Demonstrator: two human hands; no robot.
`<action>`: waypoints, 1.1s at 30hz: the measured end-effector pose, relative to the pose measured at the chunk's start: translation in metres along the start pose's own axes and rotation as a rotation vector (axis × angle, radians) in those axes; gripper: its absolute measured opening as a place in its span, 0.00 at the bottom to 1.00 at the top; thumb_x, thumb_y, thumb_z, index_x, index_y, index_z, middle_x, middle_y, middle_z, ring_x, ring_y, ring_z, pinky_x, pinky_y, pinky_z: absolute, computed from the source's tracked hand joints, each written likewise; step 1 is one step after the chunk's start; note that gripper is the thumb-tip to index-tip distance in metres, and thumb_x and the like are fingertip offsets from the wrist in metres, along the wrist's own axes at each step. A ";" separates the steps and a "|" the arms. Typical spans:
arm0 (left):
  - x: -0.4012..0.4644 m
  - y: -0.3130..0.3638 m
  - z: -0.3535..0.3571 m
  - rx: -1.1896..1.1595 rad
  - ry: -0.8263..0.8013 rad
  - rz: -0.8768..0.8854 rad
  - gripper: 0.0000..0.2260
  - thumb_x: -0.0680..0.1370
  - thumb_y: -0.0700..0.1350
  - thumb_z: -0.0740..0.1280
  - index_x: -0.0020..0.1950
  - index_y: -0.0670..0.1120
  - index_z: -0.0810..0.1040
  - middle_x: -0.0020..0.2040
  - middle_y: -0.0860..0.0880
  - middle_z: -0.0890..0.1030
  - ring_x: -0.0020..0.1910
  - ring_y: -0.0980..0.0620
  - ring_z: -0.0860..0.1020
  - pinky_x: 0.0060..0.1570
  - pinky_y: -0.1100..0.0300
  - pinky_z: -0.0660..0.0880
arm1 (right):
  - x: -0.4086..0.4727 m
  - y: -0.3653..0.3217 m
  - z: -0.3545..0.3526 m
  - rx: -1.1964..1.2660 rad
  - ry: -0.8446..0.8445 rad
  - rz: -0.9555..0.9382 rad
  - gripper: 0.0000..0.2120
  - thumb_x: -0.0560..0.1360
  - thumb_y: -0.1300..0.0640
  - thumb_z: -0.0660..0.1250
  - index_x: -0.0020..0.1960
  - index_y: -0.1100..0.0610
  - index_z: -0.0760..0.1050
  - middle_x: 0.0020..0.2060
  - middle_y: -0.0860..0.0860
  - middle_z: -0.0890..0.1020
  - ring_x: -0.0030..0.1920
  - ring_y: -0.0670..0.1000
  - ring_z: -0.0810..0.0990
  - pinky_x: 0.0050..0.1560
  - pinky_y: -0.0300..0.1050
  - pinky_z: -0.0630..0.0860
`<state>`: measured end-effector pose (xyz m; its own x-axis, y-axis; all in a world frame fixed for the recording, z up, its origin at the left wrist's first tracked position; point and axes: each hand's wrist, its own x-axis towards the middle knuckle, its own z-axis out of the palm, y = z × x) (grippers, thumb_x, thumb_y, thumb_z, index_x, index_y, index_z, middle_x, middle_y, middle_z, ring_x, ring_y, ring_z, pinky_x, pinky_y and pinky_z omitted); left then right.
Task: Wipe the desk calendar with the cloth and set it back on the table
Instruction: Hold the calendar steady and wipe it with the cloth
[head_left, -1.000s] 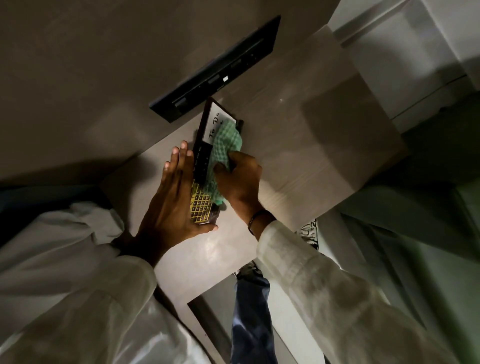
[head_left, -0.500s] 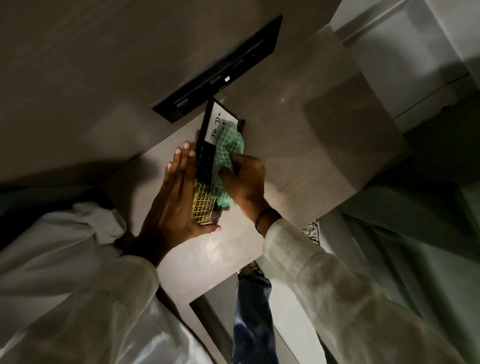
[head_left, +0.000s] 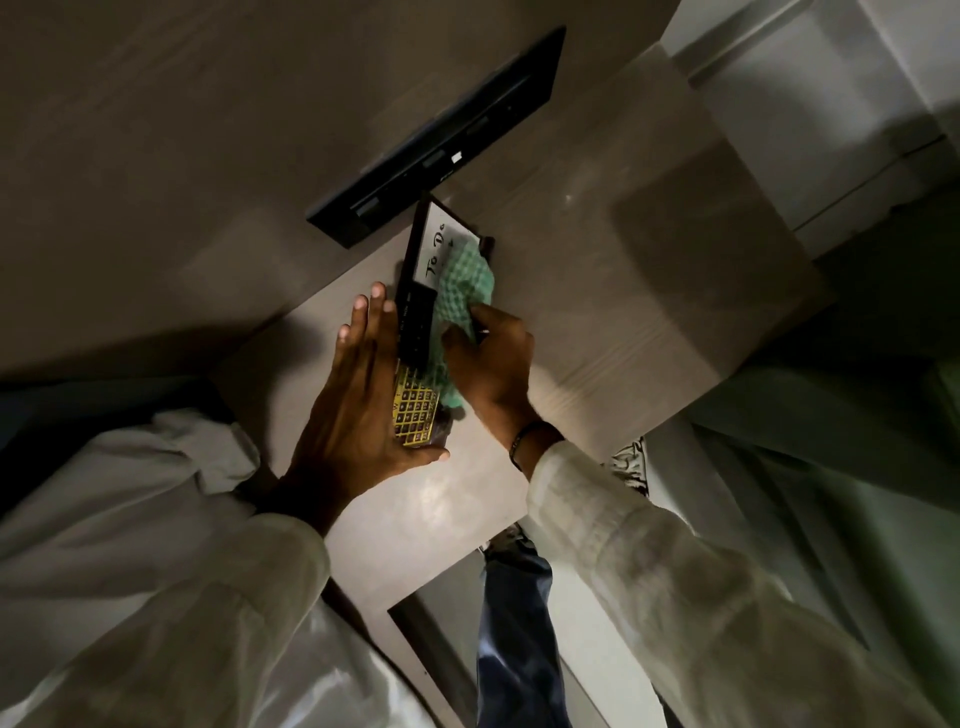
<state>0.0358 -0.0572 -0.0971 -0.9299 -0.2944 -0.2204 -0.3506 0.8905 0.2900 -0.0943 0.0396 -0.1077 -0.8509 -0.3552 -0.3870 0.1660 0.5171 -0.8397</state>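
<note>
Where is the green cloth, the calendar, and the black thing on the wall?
green cloth (head_left: 462, 283), head view, on its checked top part.
calendar (head_left: 415, 410), head view, on its yellow date grid.
black panel (head_left: 441, 143), head view, on its middle.

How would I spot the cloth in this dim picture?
Find the pale table below the black wall panel. On it stands the desk calendar, between two hands. The cloth is the green checked bundle that the right hand presses against it.

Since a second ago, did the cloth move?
No, not that I can see. The cloth covers the same part of the calendar, right below the "To Do" writing, as before.
</note>
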 end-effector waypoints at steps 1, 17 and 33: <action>0.000 0.000 0.000 0.000 -0.004 -0.002 0.66 0.62 0.71 0.76 0.82 0.32 0.49 0.84 0.35 0.49 0.84 0.37 0.48 0.81 0.39 0.55 | 0.003 0.003 -0.002 -0.024 0.011 0.030 0.10 0.73 0.66 0.69 0.34 0.59 0.76 0.26 0.47 0.76 0.25 0.40 0.71 0.29 0.32 0.69; 0.002 0.000 0.001 0.037 0.001 -0.011 0.65 0.64 0.74 0.73 0.82 0.33 0.49 0.84 0.34 0.49 0.84 0.35 0.50 0.82 0.41 0.53 | -0.004 -0.001 0.001 0.014 -0.030 0.004 0.04 0.72 0.66 0.69 0.39 0.62 0.80 0.35 0.55 0.84 0.34 0.52 0.82 0.36 0.43 0.78; 0.002 0.005 0.001 0.059 0.014 -0.030 0.66 0.62 0.73 0.76 0.82 0.33 0.51 0.83 0.34 0.51 0.84 0.36 0.51 0.81 0.39 0.55 | -0.013 -0.006 0.005 0.034 -0.021 -0.012 0.03 0.73 0.65 0.68 0.44 0.62 0.81 0.38 0.55 0.86 0.38 0.48 0.84 0.40 0.41 0.81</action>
<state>0.0326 -0.0529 -0.0970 -0.9206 -0.3259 -0.2149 -0.3718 0.8998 0.2281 -0.0818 0.0368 -0.0997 -0.8422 -0.3782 -0.3844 0.1731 0.4856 -0.8569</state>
